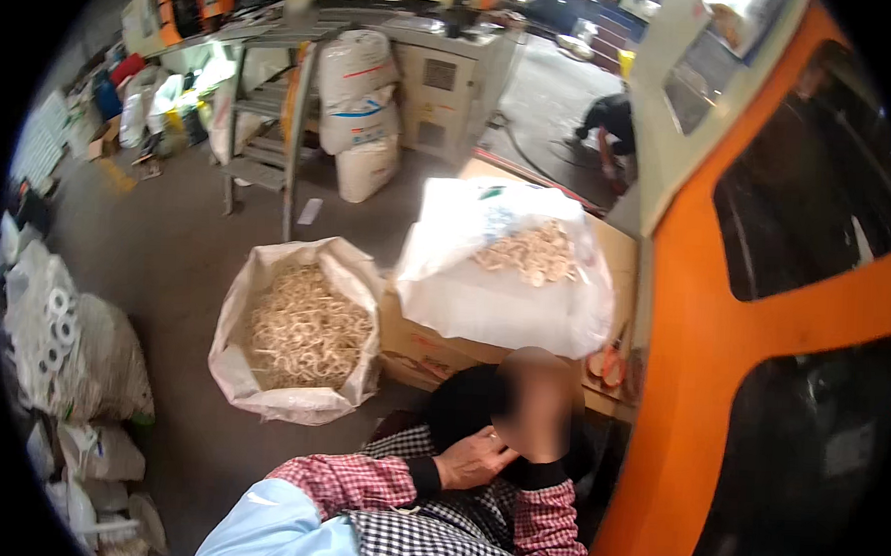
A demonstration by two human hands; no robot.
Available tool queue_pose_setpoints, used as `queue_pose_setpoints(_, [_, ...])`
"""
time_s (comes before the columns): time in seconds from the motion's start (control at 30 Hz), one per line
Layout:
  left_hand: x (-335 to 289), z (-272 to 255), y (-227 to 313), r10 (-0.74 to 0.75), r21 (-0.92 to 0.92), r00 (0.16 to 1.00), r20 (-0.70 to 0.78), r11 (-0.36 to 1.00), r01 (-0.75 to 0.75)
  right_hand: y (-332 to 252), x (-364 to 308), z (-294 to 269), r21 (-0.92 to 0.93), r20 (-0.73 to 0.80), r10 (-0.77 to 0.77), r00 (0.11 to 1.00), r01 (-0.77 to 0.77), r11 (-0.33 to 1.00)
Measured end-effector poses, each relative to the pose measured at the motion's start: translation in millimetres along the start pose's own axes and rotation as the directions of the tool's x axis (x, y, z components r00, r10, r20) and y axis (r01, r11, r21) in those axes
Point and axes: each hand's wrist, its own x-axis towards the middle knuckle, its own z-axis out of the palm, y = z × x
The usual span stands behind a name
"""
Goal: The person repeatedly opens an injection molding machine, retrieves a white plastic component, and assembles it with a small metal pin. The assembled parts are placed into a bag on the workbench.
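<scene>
1. Pieces (pixel 309 332), pale and mostly ring-shaped, are gathered in an open sack (pixel 228 358) at the person's left; its mouth is spread wide, presumably so that the contents can be easily reached.
2. The left hand (pixel 472 460) is held with its fingers partly curled, their tips brought up to the right hand, perhaps for steadiness. Whether anything is gripped by it cannot be told.
3. A smaller heap (pixel 541 252) of similar pieces is set out on a white bag (pixel 464 299), apparently so that it is kept off the cardboard box (pixel 422 352) beneath and within reach.
4. The right hand (pixel 539 411) is blurred; neither its finger spread nor any held thing can be made out. Both hands are kept before a dark rounded object (pixel 460 393).
5. Orange-handled scissors (pixel 609 368) are laid just beside the bag's right edge, likely handy for the right hand.
6. Around the grey floor (pixel 189 237), from the left, are seen bundled white rolls (pixel 58 326), a step ladder (pixel 263 141) and stacked white sacks (pixel 358 115).
7. Farther right, a crouching co-worker (pixel 611 121) is seen beyond the box, and the right side is filled by an orange machine (pixel 676 358) with dark windows.
</scene>
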Motion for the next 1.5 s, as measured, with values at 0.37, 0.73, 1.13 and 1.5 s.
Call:
queue_pose_setpoints(0.37, [-6, 22, 4, 0.183, 0.139, 0.965, -0.188, 0.977, -0.159, 9, -18, 20, 0.033, -0.229, 0.386, 0.894, -0.389, 0.921])
queue_pose_setpoints(0.73, [-10, 14, 1, 0.270, 0.271, 0.961, -0.060, 0.931, -0.245, 14, -21, 27, -0.008, -0.243, 0.385, 0.890, -0.399, 0.917])
queue_pose_setpoints(1.13, [26, 4, -54, 0.212, 0.285, 0.972, -0.096, 0.942, -0.177, 16, -25, 30, -0.047, -0.228, 0.384, 0.895, -0.404, 0.914])
queue_pose_setpoints(1.5, [21, 0, -57, 0.222, 0.305, 0.971, -0.088, 0.934, -0.185, 11, -23, 31, -0.018, -0.256, 0.377, 0.890, -0.395, 0.919])
